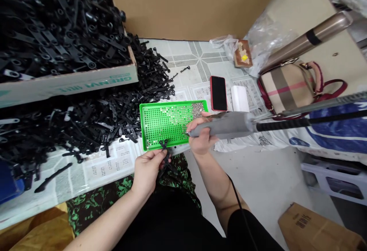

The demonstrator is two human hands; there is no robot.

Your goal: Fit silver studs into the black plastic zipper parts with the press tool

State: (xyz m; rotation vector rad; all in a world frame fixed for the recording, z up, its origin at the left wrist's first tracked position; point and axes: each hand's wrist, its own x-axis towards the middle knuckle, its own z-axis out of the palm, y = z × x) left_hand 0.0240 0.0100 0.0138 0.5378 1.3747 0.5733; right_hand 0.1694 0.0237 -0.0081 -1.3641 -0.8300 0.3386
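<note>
My left hand [149, 167] pinches black plastic parts [164, 144] at the near edge of a green perforated tray [141, 123]. How many parts it holds I cannot tell. My right hand [202, 138] is wrapped round a grey electric screwdriver [226, 125], its tip pointing left over the tray's right end. Small silvery screws [197, 109] are heaped in the far right corner of the tray, and others sit in its holes.
A carton of black parts [69, 79] stands at the left, with a loose heap [123, 109] spilling beside it. A red-edged phone [218, 93], a white block [240, 97], a striped handbag [286, 86] and a metal flask [309, 39] lie to the right.
</note>
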